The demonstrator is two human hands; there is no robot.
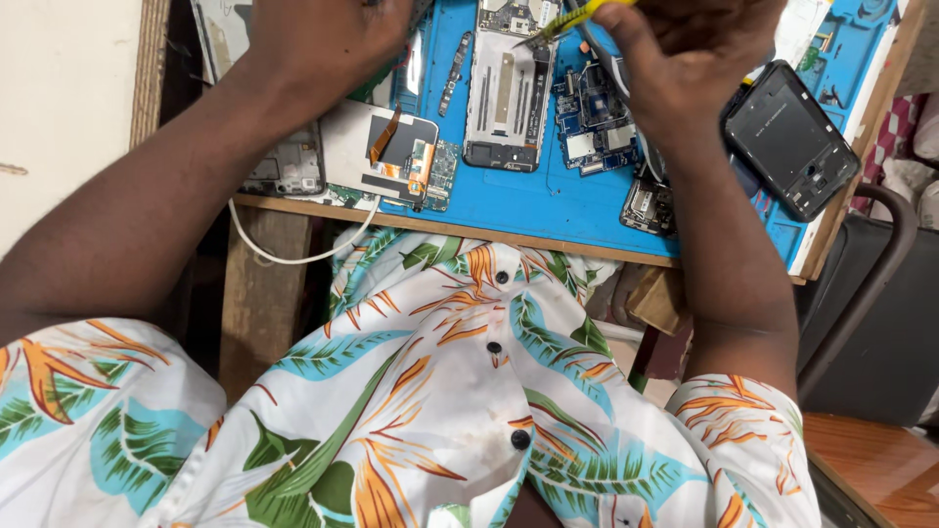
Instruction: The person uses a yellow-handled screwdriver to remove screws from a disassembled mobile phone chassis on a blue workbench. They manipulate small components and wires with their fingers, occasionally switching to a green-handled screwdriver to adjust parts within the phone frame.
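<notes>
My right hand [685,59] grips a yellow-handled tool [572,18] whose tip points down at an opened phone frame [509,93] lying on a blue work mat [548,196]. My left hand [323,39] rests at the mat's upper left edge, its fingers partly cut off by the frame's top; what it holds is hidden. A green circuit board [597,122] lies just right of the phone frame. A phone part with an orange flex cable [391,147] sits under my left wrist.
A black phone back shell [794,137] lies tilted at the mat's right end. A white cable [293,256] hangs off the wooden table edge [548,244]. A dark chair [880,323] stands at the right. My floral shirt [469,411] fills the lower view.
</notes>
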